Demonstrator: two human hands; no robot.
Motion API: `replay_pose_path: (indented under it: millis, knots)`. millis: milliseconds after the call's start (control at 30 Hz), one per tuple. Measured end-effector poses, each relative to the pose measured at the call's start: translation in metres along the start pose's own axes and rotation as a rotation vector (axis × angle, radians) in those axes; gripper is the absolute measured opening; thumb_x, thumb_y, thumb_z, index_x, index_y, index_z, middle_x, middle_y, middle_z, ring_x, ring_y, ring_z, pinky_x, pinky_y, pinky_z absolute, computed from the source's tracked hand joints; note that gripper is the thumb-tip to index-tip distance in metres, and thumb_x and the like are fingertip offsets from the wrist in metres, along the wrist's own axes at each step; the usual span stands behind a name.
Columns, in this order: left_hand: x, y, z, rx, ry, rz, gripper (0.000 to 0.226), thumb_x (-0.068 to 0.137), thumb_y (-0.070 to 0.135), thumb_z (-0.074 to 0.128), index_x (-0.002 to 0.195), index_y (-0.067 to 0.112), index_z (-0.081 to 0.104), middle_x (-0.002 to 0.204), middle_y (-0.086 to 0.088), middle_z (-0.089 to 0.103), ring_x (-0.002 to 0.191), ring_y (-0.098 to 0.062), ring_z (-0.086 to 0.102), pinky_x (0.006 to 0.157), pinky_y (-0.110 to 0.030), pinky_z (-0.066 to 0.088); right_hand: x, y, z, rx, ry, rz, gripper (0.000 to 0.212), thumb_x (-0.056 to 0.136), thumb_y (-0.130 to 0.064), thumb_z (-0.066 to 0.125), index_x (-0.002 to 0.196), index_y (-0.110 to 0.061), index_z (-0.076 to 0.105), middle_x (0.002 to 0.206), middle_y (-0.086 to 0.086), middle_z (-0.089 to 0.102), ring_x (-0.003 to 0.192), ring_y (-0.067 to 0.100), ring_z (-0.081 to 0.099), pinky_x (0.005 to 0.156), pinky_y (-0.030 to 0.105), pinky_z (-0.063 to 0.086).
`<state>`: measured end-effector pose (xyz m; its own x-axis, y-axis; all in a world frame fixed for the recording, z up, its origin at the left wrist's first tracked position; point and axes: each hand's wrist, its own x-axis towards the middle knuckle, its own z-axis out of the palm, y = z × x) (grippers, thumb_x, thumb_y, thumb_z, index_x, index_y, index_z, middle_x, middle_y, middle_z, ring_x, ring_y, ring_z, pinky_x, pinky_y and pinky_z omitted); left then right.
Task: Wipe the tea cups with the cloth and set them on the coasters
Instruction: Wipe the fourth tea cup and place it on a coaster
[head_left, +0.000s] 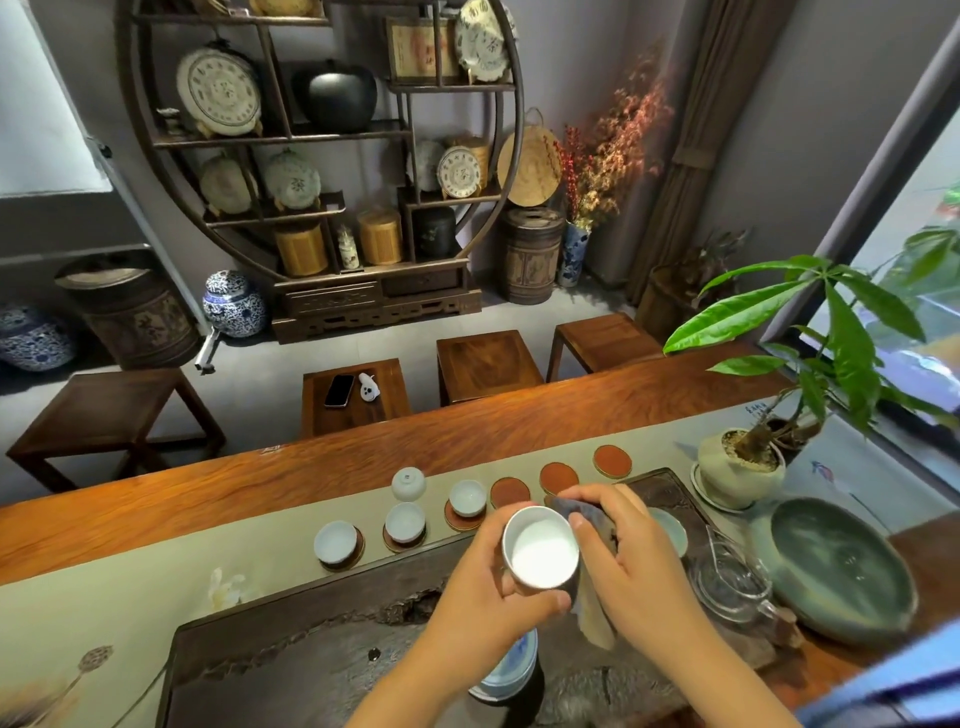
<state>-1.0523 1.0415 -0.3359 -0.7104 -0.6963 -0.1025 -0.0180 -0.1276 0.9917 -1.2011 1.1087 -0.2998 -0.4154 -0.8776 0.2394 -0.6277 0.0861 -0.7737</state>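
Mid-wipe: left hand (470, 592) clasped around tea cup (540, 553), right hand (631, 564) pressing cloth (592, 519) against it. Next, probably: bare coaster (510, 491) near desk's far edge.

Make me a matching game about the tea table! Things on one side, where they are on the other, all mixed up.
Things:
1. held cup
2. cloth
3. phone
4. green plant

Places:
A. on a wooden stool
B. in the left hand
C. in a pot at the table's right end
D. under the right hand

Pairs: 1-B, 2-D, 3-A, 4-C
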Motion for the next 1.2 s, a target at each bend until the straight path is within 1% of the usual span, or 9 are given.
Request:
replay_pose_path:
  millis: [100,200,267,400,600,800,900,1000,1200]
  knots:
    - [0.004,-0.001,-0.003,0.035,-0.006,0.004,0.063,0.075,0.003,0.081,0.124,0.035,0.057,0.115,0.018,0.065,0.109,-0.004,0.063,0.085,-0.021,0.053,-0.002,0.0,0.0,-0.006,0.002,0.029,0.021,0.093,-0.013,0.054,0.102,-0.031,0.059,0.104,-0.017,0.056,0.099,-0.008,0.051,0.077,0.005,0.039]
    - [0.006,-0.001,-0.005,0.07,-0.018,-0.019,0.061,0.067,0.021,0.088,0.116,0.041,0.057,0.111,0.022,0.067,0.098,-0.004,0.068,0.081,-0.024,0.057,-0.004,0.001,0.001,-0.016,0.016,0.048,0.025,0.093,-0.012,0.054,0.101,-0.035,0.056,0.105,-0.018,0.055,0.101,-0.01,0.049,0.077,0.002,0.037]
    - [0.008,-0.002,-0.007,0.109,-0.023,-0.034,0.068,0.063,0.031,0.089,0.119,0.039,0.052,0.11,0.025,0.067,0.097,-0.004,0.068,0.084,-0.03,0.058,-0.007,0.001,0.001,-0.027,0.029,0.069,0.024,0.093,-0.012,0.053,0.102,-0.034,0.056,0.105,-0.016,0.055,0.101,-0.011,0.048,0.076,0.001,0.036]
    - [0.014,-0.007,-0.009,0.169,-0.079,-0.009,0.068,0.063,0.035,0.09,0.117,0.034,0.049,0.109,0.022,0.067,0.099,-0.007,0.068,0.089,-0.038,0.058,-0.011,0.006,0.003,-0.045,0.048,0.107,0.021,0.094,-0.015,0.052,0.106,-0.031,0.057,0.106,-0.013,0.055,0.099,-0.008,0.05,0.077,0.002,0.037]
    - [0.03,-0.017,-0.009,0.287,-0.066,0.073,0.058,0.058,0.047,0.088,0.104,0.049,0.054,0.112,0.027,0.063,0.106,0.003,0.061,0.089,-0.016,0.051,-0.011,0.021,0.004,-0.053,0.049,0.155,0.021,0.094,-0.013,0.051,0.105,-0.03,0.058,0.106,-0.012,0.055,0.101,-0.011,0.048,0.077,0.0,0.036]
    - [0.063,-0.041,-0.006,0.298,-0.037,0.045,0.057,0.061,0.044,0.087,0.109,0.047,0.056,0.116,0.022,0.063,0.112,-0.002,0.06,0.091,-0.02,0.049,0.006,0.052,-0.002,-0.049,0.021,0.193,0.017,0.094,-0.016,0.052,0.104,-0.028,0.06,0.107,-0.014,0.057,0.102,-0.013,0.046,0.078,-0.002,0.035]
    - [0.086,-0.053,-0.007,0.287,0.01,0.003,0.058,0.06,0.045,0.085,0.112,0.049,0.059,0.118,0.026,0.064,0.113,0.003,0.059,0.091,-0.014,0.045,0.015,0.069,-0.008,-0.051,0.001,0.21,0.023,0.095,-0.017,0.051,0.1,-0.039,0.056,0.107,-0.02,0.055,0.105,-0.014,0.045,0.081,-0.002,0.033]
    - [0.11,-0.068,-0.008,0.275,0.027,-0.025,0.06,0.059,0.043,0.085,0.115,0.046,0.062,0.121,0.023,0.065,0.117,0.001,0.058,0.097,-0.02,0.044,0.028,0.085,-0.011,-0.042,-0.047,0.228,0.025,0.096,-0.018,0.049,0.098,-0.043,0.053,0.107,-0.023,0.053,0.106,-0.016,0.043,0.081,-0.003,0.031]
    - [0.166,-0.102,-0.011,0.405,0.191,-0.09,0.062,0.056,0.049,0.084,0.11,0.04,0.057,0.113,0.024,0.064,0.108,0.005,0.058,0.08,-0.006,0.042,0.058,0.111,-0.011,-0.006,-0.071,0.228,0.024,0.095,-0.015,0.051,0.1,-0.037,0.056,0.105,-0.019,0.055,0.104,-0.013,0.046,0.079,-0.002,0.033]
